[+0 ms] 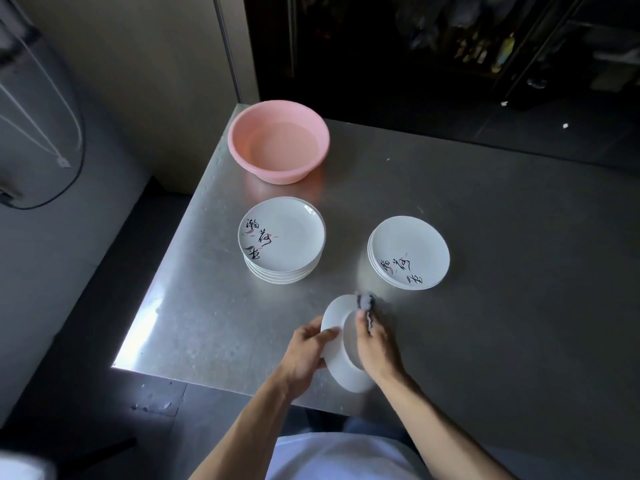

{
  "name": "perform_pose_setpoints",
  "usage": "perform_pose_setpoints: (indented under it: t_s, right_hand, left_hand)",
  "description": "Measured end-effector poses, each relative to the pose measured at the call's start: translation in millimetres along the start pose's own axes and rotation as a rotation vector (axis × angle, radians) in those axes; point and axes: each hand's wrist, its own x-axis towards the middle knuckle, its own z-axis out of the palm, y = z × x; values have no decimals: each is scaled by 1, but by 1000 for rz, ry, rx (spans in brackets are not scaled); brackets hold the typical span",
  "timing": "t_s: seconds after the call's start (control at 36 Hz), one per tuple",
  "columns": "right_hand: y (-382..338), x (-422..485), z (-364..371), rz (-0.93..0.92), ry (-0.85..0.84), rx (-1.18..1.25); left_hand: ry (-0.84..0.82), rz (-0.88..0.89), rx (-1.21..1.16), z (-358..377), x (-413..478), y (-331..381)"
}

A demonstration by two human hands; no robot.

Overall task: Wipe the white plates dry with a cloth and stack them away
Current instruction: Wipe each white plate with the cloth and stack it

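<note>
Over the table's near edge, my left hand (306, 351) grips the rim of a white plate (341, 367) that is tilted with its underside toward me. My right hand (375, 346) holds a dark cloth (365, 303) against the plate's far side, near its top edge. On the steel table (485, 306) stand two stacks of white plates with black calligraphy: a taller stack (282, 239) at the middle left and a lower stack (408, 252) to its right.
A pink plastic basin (278, 142) holding water sits at the table's far left corner. A beige wall runs along the left, and dark shelving stands behind the table. The floor drops away left of the table edge.
</note>
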Motion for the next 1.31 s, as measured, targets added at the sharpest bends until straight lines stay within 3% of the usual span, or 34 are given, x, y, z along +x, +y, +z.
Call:
perform_pose_setpoints:
  t_s: [0.11, 0.17, 0.25, 0.33, 0.39, 0.44, 0.5, 0.58, 0.75, 0.78, 0.83, 0.89, 0.94, 1.0, 1.08, 1.14, 1.17, 1.25, 1.31]
  right_hand:
    - [5, -24, 3, -352, -211, -16]
    - [10, -26, 3, -420, -230, -4]
    - [14, -10, 3, -229, -23, 4]
    - [8, 8, 2, 105, 11, 126]
    - [1, 12, 2, 136, 26, 130]
    - [-11, 7, 2, -44, 5, 133]
    - [-18, -4, 5, -304, -139, 113]
    - [-6, -10, 9, -426, -243, 6]
    - [11, 11, 3, 40, 31, -118]
    - [9, 11, 1, 4, 50, -117]
    - [3, 2, 1, -245, 27, -134]
    - [2, -13, 5, -461, -115, -71]
    - [9, -19, 6, -529, -237, -47]
    - [16, -12, 5, -471, -175, -27]
    - [15, 7, 1, -98, 22, 62]
    - [10, 16, -2, 158, 37, 162]
    - [6, 16, -3, 172, 40, 187]
    - [-11, 4, -4, -220, 53, 152]
    - [-8, -8, 2, -462, -112, 111]
  left_hand:
    - [-12, -14, -3, -3, 0, -1]
    - [-34, -27, -57, -4, -1, -4]
    - [-80, -15, -168, 5, -3, -9]
    - [-39, -14, -261, 11, 0, -12]
    - [27, -34, -280, 13, 3, -11]
    - [63, -33, -239, 13, 4, -10]
    - [29, -4, -192, 13, 3, -9]
    - [1, 35, -125, 9, 0, -11]
    - [11, -3, -125, 5, 1, -13]
    - [10, -5, -116, 4, 1, -12]
    - [4, -6, -104, 5, 1, -11]
    - [-10, 9, -89, 6, 0, -11]
    - [-18, 40, -96, 5, -1, -13]
    - [-42, 62, -184, 6, -2, -17]
    - [-16, 52, -310, 10, 2, -22]
    - [58, 43, -318, 13, 4, -18]
    - [82, 41, -300, 14, 4, -14]
    - [60, 31, -188, 13, 3, -8]
    - [44, 36, -95, 11, 2, -9]
